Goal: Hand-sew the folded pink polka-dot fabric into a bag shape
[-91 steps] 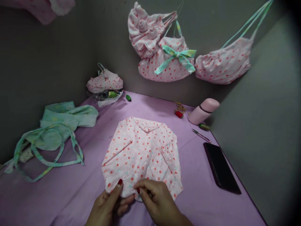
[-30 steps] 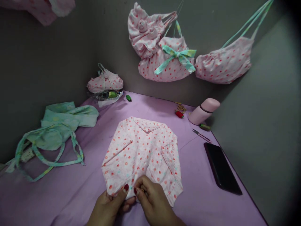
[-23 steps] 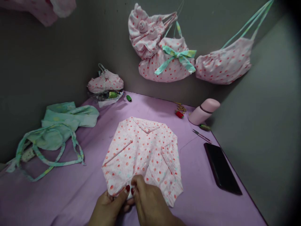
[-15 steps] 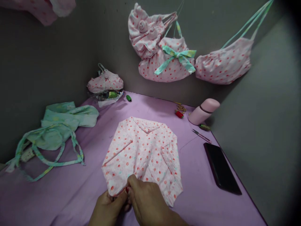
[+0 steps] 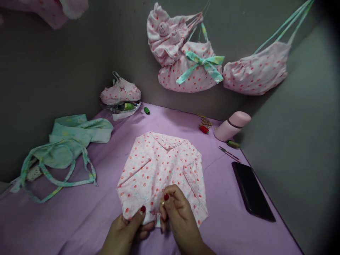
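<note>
A pink cloth piece with red dots [image 5: 162,166] lies flat on the purple tabletop [image 5: 79,219], its edges folded inward. My left hand [image 5: 127,230] pinches the cloth's near edge, thumb on top. My right hand [image 5: 177,216] is closed in a pinch just right of it, fingers pressed on the same hem. A thin red line, perhaps thread or a pin [image 5: 154,212], runs between the two thumbs; what the right fingers hold is too small to name.
Mint green fabric with straps [image 5: 63,148] lies at left. A black phone [image 5: 252,191], small snips [image 5: 228,153], a pink flask [image 5: 232,125] and red spool [image 5: 204,129] are at right. Pink dotted bags [image 5: 191,60] hang on the grey wall; a sewing kit [image 5: 120,101] sits behind.
My right hand moved from covering the left thumb to the right and up, showing a thin red line at the hem. The left hand kept its pinch.
</note>
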Action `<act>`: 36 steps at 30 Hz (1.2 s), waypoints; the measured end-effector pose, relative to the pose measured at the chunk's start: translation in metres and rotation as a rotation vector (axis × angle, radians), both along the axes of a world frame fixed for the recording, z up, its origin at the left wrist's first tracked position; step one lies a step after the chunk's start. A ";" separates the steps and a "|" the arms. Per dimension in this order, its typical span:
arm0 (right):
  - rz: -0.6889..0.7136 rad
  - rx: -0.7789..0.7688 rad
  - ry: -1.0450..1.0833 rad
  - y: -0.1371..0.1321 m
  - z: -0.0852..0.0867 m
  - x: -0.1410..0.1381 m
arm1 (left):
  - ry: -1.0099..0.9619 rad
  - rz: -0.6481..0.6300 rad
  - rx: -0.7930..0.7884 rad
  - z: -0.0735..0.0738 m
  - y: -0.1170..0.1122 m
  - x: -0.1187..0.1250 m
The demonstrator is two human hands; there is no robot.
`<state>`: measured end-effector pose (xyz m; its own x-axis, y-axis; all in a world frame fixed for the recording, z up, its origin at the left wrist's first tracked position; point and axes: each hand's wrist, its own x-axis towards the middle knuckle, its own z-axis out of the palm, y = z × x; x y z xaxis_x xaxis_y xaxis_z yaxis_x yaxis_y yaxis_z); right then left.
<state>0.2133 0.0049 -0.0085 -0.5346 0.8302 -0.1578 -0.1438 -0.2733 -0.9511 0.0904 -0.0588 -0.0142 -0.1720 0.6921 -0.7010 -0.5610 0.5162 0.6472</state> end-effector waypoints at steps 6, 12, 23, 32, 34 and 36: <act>-0.229 -0.123 0.001 0.007 -0.003 0.011 | -0.049 0.045 -0.047 0.001 -0.002 -0.003; -0.055 -0.035 -0.082 0.002 -0.003 0.013 | -0.054 0.069 -0.001 0.000 -0.003 -0.002; -0.258 0.016 0.142 -0.003 0.006 0.012 | -0.062 0.042 0.010 -0.002 -0.006 -0.003; -0.365 0.100 0.160 -0.004 0.011 0.011 | -0.045 0.034 0.004 0.001 -0.005 -0.003; -0.306 0.093 0.101 -0.002 0.010 0.011 | -0.032 0.044 -0.012 0.001 -0.004 -0.003; -0.186 0.097 -0.005 -0.002 0.007 0.012 | -0.017 0.064 -0.028 0.001 -0.004 -0.002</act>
